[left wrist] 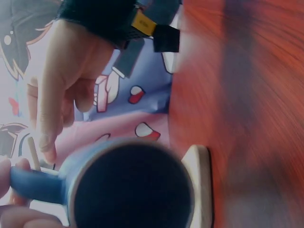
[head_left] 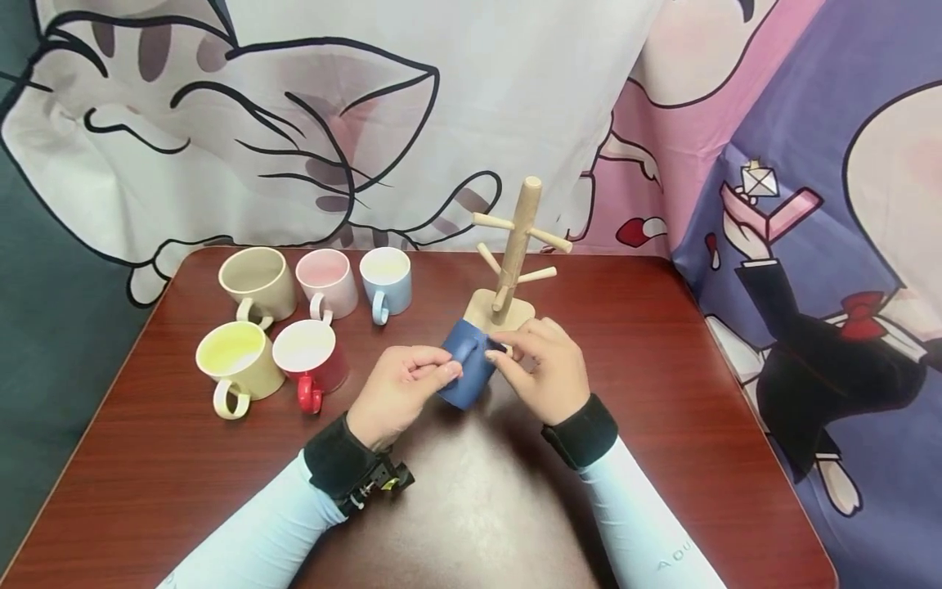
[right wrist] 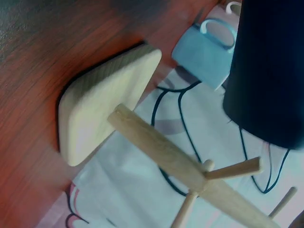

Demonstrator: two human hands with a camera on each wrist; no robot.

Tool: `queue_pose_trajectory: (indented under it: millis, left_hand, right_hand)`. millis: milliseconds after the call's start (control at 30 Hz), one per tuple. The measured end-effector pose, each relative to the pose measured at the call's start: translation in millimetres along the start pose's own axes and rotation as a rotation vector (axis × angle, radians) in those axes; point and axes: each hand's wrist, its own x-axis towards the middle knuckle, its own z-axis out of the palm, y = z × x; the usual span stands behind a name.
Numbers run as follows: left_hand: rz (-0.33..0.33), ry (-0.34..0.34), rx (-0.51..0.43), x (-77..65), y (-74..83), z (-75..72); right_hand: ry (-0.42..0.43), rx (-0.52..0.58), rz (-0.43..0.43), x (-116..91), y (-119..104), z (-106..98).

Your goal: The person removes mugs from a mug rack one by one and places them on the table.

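A dark blue mug [head_left: 469, 368] lies tipped on its side in the air by the front of a wooden mug rack [head_left: 521, 237]. My left hand [head_left: 401, 388] pinches its handle [left wrist: 35, 185], and the mug's mouth faces the left wrist camera. My right hand [head_left: 545, 368] is at the mug's right side, thumb and index fingertips close by its wall, the other fingers bent. In the right wrist view, the dark mug [right wrist: 270, 71] fills the upper right, beside the rack's post [right wrist: 161, 147] and square base [right wrist: 109, 104].
On the left of the brown table [head_left: 633, 474] stand several mugs: beige [head_left: 257, 282], pink [head_left: 327, 282], light blue [head_left: 388, 278], yellow [head_left: 239, 360] and red [head_left: 312, 356]. Printed cloth [head_left: 552, 82] hangs behind the table and along its right side.
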Motion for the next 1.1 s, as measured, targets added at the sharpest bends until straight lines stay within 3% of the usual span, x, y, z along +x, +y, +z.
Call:
queue_pose_trajectory:
  millis: [100,233,467,667,867,1100]
  left_hand:
    - [0.002,0.104,0.043,-3.4,-2.1,0.0]
    - [-0.018,0.136,0.07,-7.7,-0.1,-6.0]
    - [-0.018,0.032,-0.06,-13.5,4.8,-12.3]
    - [-0.089,-0.062,-0.13,-14.9,5.6,-18.4]
    - [-0.105,-0.095,0.001,-13.5,8.4,-27.7]
    - [-0.127,-0.15,0.152,-8.2,7.5,-28.8]
  right_hand:
    - [0.034,0.015,0.059,-1,3,-1]
    - [-0.022,0.09,0.117,-3,12,-2]
    - [-0.181,0.296,0.131,-7,27,0]
    - [-0.264,0.41,0.102,-9,30,-4]
    - [-0.248,0.384,-0.023,-6,26,-10]
    - [-0.215,0.151,-0.28,3,15,-18]
